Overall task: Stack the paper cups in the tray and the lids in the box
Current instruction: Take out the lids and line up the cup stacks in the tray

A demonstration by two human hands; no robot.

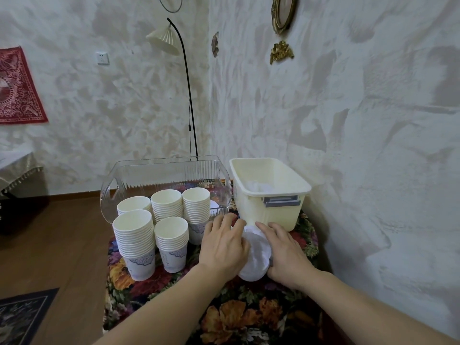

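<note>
Stack of white lids [256, 255] gathered between left hand [224, 245] and right hand [286, 250], fingers curled round it; probably light, slippery; cream box [271, 195] at twelve o'clock.

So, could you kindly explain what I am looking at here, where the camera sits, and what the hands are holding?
There is no machine: a person works with bare hands, filmed by one wide-angle camera worn on the head, looking forward and down. On a small table under a floral cloth stand five stacks of paper cups, in front of a clear plastic tray. To its right is a cream plastic box with some white lids already inside. The left hand and right hand are gathering a pile of white lids between them on the cloth, just in front of the box.
</note>
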